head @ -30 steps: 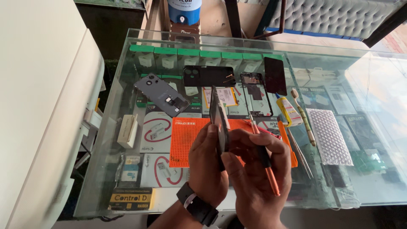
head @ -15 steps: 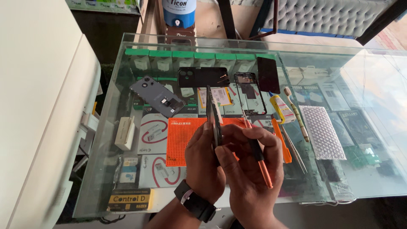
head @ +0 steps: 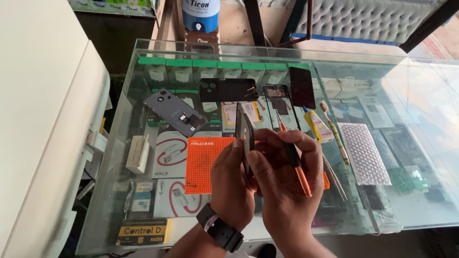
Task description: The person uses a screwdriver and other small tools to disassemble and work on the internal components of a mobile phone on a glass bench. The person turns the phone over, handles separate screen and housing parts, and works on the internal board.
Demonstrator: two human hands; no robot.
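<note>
My left hand (head: 233, 184), with a dark watch on the wrist, grips a thin dark phone part (head: 245, 136) held edge-on above the orange perforated mat (head: 206, 165). My right hand (head: 287, 184) also touches that part with its fingers and holds a screwdriver (head: 294, 160) with a black and orange handle, tip pointing up and away. Both hands meet over the near middle of the glass counter (head: 114, 191).
On the glass lie a grey phone back (head: 174, 113), a black phone back (head: 228, 89), an open phone frame (head: 281, 106), a dark screen (head: 302, 87), a yellow glue tube (head: 318, 125), a brush (head: 334, 134), tweezers (head: 334, 179) and a bubble-wrap pad (head: 364, 153). Boxed accessories fill the case below.
Both hands and the phone part have shifted slightly with the view; the part stays edge-on between them. The screwdriver remains in my right hand.
</note>
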